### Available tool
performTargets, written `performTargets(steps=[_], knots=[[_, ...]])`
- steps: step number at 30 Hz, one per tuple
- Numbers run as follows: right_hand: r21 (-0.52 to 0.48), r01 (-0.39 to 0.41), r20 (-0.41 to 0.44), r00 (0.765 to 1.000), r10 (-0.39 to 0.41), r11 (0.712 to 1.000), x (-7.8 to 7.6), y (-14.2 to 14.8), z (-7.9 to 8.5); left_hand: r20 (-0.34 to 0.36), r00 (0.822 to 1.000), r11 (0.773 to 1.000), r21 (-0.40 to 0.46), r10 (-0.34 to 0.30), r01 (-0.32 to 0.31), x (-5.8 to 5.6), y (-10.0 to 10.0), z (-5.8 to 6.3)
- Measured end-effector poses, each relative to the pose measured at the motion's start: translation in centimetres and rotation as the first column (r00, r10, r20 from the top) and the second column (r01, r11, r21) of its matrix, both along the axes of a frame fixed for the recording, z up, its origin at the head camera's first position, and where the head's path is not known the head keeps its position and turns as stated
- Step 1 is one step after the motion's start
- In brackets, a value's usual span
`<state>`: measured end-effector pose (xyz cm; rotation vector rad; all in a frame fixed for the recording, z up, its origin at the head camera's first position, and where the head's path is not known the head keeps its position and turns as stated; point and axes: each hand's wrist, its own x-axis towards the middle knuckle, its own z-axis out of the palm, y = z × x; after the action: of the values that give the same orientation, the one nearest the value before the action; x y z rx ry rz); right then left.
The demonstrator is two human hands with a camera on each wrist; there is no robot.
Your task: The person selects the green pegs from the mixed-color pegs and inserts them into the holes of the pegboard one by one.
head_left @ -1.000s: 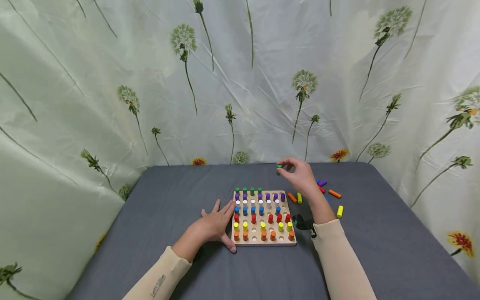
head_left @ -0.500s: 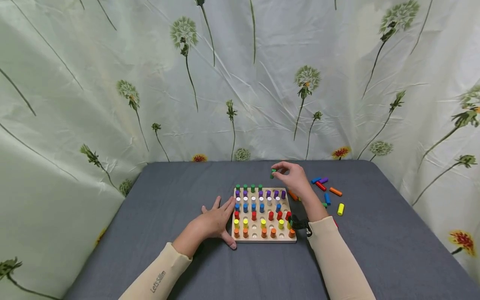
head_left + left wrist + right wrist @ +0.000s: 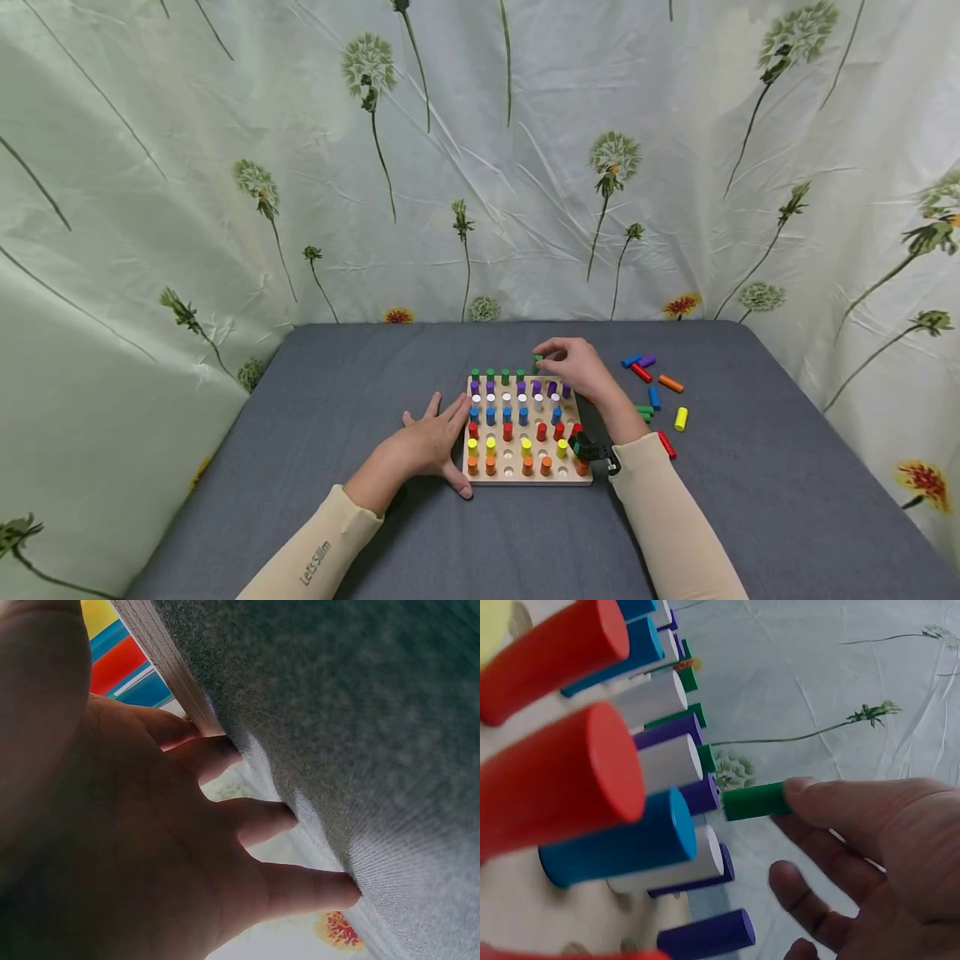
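Observation:
A wooden pegboard (image 3: pixel 525 480) holds rows of coloured pegs: green at the far edge, then purple, white, blue, red, yellow and orange nearest. My right hand (image 3: pixel 581 367) pinches a green peg (image 3: pixel 756 801) between thumb and index finger, close over the far row, to the right of the standing green pegs (image 3: pixel 506 375). In the right wrist view the held peg's lower end shows free of the fingers. My left hand (image 3: pixel 431 446) lies spread at the board's left side, fingertips down on the cloth and along the edge (image 3: pixel 169 667), thumb by the near left corner.
To the right of the board lie loose pegs: a yellow peg (image 3: pixel 681 418), an orange peg (image 3: pixel 671 383), a red peg (image 3: pixel 667 444) and several more. A grey cloth (image 3: pixel 360 367) covers the table. Behind it hangs a floral curtain (image 3: pixel 525 167).
My right hand has moved left and down with the green peg, from beyond the board's far right corner to the far row. The left hand keeps its place at the board's side.

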<state>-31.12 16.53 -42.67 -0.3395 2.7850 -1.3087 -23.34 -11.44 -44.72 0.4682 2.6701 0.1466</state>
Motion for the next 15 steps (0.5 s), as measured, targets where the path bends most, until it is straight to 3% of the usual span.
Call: performTargets(steps=[9,15], knots=[[0.021,0.026,0.006,1.000,-0.026,0.999,0.19,-0.67,-0.10,0.001,1.000,1.000,-0.003,-0.003,0.003,-0.05,0.01,-0.08],[0.051,0.027,0.076,0.997,-0.030,0.998,0.26,-0.86,-0.11,0.014,1.000,1.000,-0.002,0.003,-0.003,-0.10,-0.07,0.11]])
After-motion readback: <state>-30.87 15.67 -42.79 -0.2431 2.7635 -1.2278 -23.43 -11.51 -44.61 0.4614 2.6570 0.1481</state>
